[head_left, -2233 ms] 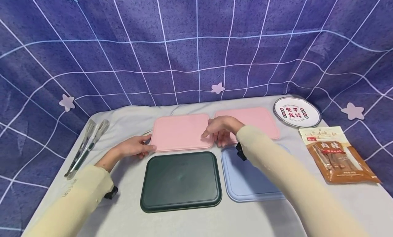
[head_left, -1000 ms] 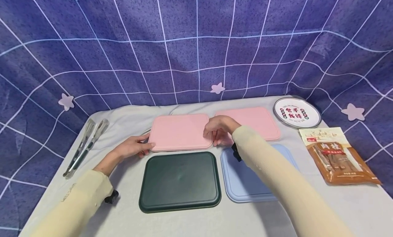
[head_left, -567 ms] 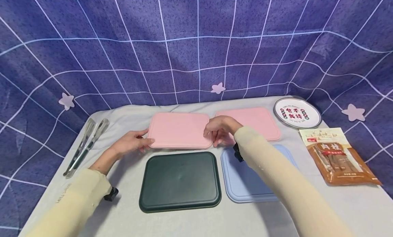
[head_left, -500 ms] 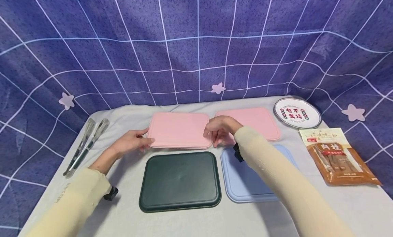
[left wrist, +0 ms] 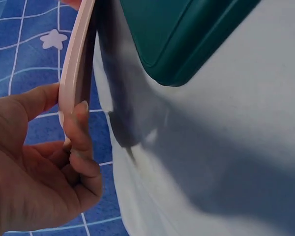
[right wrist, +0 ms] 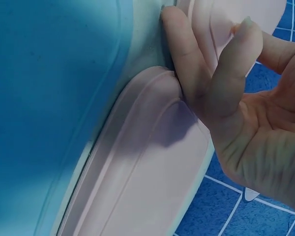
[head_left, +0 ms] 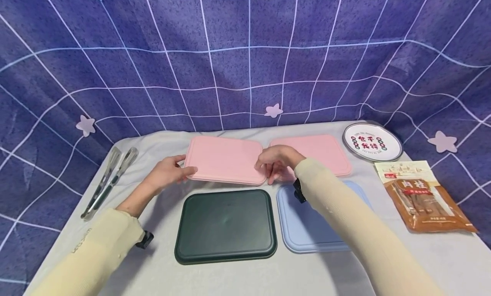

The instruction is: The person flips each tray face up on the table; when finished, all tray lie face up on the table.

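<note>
The left pink rectangular, lid-like panel (head_left: 226,157) has a stepped rim, and its left end is raised off the cloth. My left hand (head_left: 167,172) pinches that end, thumb on top and fingers underneath. In the left wrist view the panel (left wrist: 74,69) appears edge-on between the fingers. At the opposite end my right hand (head_left: 279,159) grips the right edge. A second pink panel (head_left: 322,153) lies flat behind the right wrist, close beside the right fingers in the right wrist view. In front lie a dark green panel (head_left: 226,225) and a light blue one (head_left: 307,223), partly hidden by the right sleeve.
Two metal tongs (head_left: 111,181) lie at the left on the white cloth (head_left: 230,279). A round white plate with red characters (head_left: 371,140) and a brown food packet (head_left: 422,198) lie at the right. A blue checked curtain (head_left: 230,66) rises behind the table.
The left hand has moved up with the left end of the pink panel, which now tilts above the cloth. The right hand stays at the right edge, its index finger drawn in.
</note>
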